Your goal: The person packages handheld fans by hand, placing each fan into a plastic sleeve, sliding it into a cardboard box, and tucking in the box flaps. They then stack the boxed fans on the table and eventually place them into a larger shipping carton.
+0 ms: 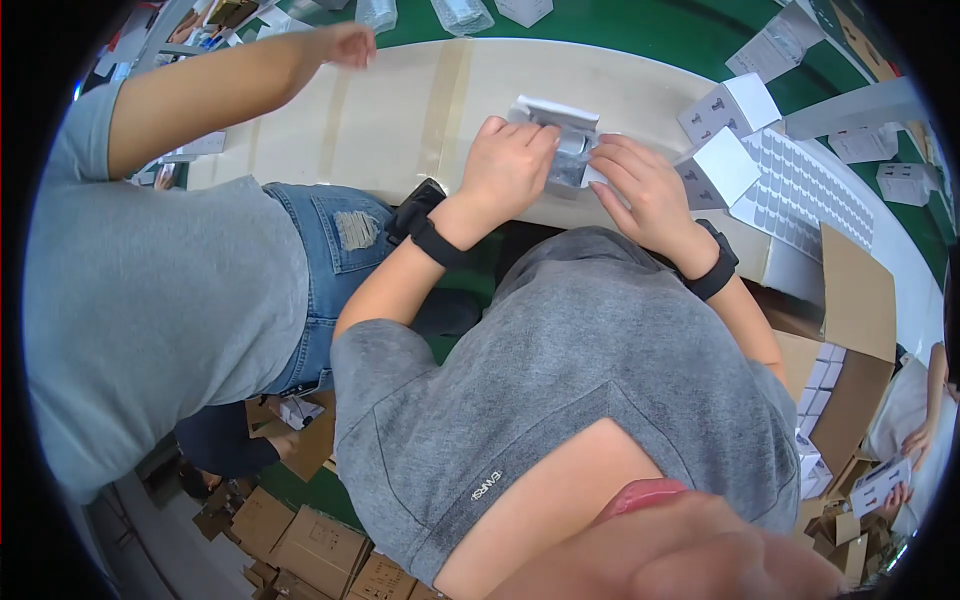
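Note:
A small white box (pixel 560 106) with its flap raised sits on the table in front of me. Inside it shows something in clear, shiny plastic wrap (pixel 573 150), its kind not clear. My left hand (pixel 508 165) grips the box's left side, fingers bent over the edge by the wrap. On the opposite side my right hand (pixel 643 190) has its fingers bent against the box's right edge, thumb lower down. Parts of the box are hidden under both hands.
White printed boxes (pixel 728 108) stand to the right beside a sheet of grey labels (pixel 805 190). A large open carton (pixel 858 300) with small white boxes is at my right. A co-worker's arm (pixel 215 105) reaches over the table (pixel 400 110) at left. Wrapped items lie on the green surface beyond.

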Action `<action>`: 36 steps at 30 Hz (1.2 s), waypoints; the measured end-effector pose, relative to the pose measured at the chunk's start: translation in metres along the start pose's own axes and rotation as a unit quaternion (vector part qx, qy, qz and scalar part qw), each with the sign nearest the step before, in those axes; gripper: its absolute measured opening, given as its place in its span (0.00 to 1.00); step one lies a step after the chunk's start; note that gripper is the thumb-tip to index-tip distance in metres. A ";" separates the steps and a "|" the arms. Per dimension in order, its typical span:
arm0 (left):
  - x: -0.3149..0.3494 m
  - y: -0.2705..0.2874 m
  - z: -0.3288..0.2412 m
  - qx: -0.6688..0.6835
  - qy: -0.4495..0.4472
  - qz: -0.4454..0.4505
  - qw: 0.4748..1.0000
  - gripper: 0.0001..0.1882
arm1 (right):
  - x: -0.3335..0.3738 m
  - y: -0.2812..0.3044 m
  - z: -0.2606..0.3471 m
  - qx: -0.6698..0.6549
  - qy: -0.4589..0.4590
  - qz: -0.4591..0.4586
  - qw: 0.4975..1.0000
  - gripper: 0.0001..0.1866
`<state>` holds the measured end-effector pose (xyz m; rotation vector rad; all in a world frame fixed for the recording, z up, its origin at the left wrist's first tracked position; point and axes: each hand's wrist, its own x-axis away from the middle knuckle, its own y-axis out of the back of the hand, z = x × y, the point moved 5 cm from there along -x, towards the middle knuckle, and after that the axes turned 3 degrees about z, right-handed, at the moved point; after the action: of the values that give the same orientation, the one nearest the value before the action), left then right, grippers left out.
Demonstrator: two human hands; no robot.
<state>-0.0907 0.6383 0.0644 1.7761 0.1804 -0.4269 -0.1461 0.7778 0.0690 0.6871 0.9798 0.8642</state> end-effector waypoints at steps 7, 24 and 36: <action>-0.010 -0.015 0.008 0.009 -0.020 0.154 0.988 0.20 | -0.006 -0.007 0.003 0.013 0.019 0.057 0.998 0.12; -0.003 0.050 0.062 0.518 0.140 -0.151 0.830 0.53 | -0.054 0.057 0.016 -0.094 0.166 -0.054 0.980 0.18; -0.021 0.063 0.027 0.465 0.100 -0.188 0.859 0.52 | -0.077 0.071 0.017 -0.109 0.009 -0.025 0.994 0.30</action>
<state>-0.0930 0.5987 0.1241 2.7634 0.5444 -0.6777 -0.1749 0.7445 0.1658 0.4677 0.8997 0.9185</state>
